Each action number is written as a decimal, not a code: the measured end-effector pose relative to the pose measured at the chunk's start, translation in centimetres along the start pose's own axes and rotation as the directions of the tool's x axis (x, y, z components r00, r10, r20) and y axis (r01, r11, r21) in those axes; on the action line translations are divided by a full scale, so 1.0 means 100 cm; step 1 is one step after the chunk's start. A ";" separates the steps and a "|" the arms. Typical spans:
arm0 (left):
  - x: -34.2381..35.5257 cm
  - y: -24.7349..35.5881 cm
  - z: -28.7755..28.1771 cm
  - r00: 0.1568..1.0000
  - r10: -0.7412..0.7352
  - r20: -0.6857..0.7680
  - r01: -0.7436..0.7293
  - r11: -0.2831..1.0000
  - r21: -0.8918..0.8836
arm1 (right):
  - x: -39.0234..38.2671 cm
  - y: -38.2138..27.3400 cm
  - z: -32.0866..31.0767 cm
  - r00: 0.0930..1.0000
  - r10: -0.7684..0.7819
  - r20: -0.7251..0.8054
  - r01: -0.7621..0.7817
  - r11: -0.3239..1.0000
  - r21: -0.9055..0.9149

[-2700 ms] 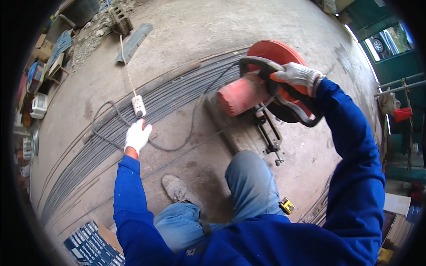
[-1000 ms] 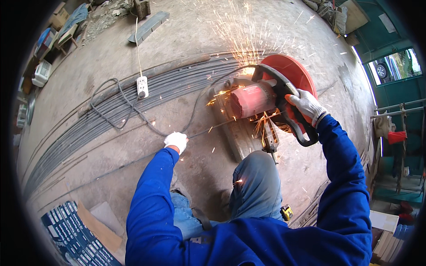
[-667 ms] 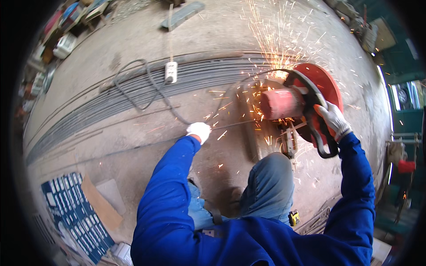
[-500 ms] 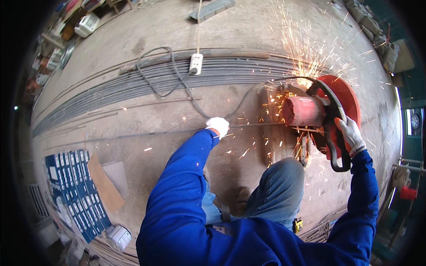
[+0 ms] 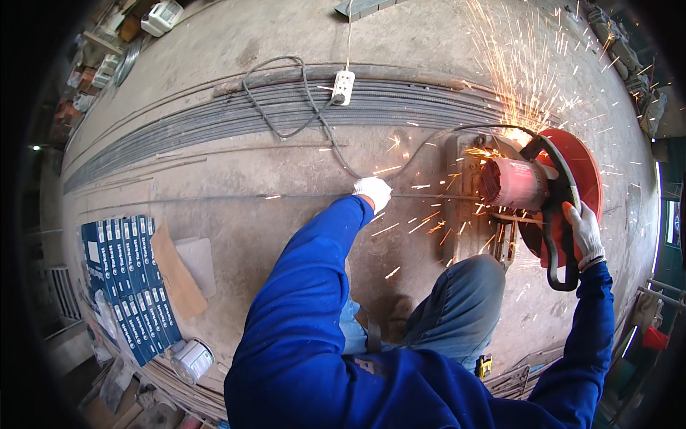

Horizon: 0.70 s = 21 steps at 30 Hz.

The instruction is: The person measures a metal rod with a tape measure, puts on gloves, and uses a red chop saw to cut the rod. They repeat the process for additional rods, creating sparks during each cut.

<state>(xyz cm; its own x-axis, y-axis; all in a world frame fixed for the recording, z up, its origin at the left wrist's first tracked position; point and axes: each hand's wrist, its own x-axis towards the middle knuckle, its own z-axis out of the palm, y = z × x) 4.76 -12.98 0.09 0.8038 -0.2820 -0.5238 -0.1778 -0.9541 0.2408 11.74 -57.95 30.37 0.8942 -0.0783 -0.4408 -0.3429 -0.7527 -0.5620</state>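
My left hand [image 5: 373, 191], in a white glove, is closed round a long thin steel bar [image 5: 214, 198] lying crosswise just above the floor. To the right, the bar runs into a red chop saw [image 5: 516, 184] with a round motor and a red blade guard. My right hand [image 5: 587, 230], also gloved, grips the saw's black handle [image 5: 552, 243], which is tilted down. Orange sparks fly from the blade, in a tall spray away from me and scattered toward my left hand. The saw hides the cutting point.
Beyond the bar lies a bundle of long steel bars [image 5: 286, 113]. A white power strip [image 5: 343, 88] rests on it, its dark cable [image 5: 330, 139] looping toward the saw. At left are blue boxes [image 5: 128, 279], brown cardboard [image 5: 179, 275] and a metal can [image 5: 193, 360].
The whole view has shifted, so floor things sit further right and mostly higher. Both hands keep their holds, and sparks still spray from the saw.
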 end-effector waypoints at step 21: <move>0.002 -0.002 0.006 1.000 0.015 0.012 -0.015 1.000 0.024 | 0.003 0.019 0.002 0.986 -0.152 -0.075 0.146 0.987 -0.073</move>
<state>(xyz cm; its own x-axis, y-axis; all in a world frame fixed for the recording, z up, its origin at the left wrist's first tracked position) 4.68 -12.87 -0.56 0.7943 -0.2972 -0.5298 -0.2032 -0.9519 0.2293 11.27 -59.25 29.02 0.9549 -0.0121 -0.2967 -0.1866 -0.8017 -0.5679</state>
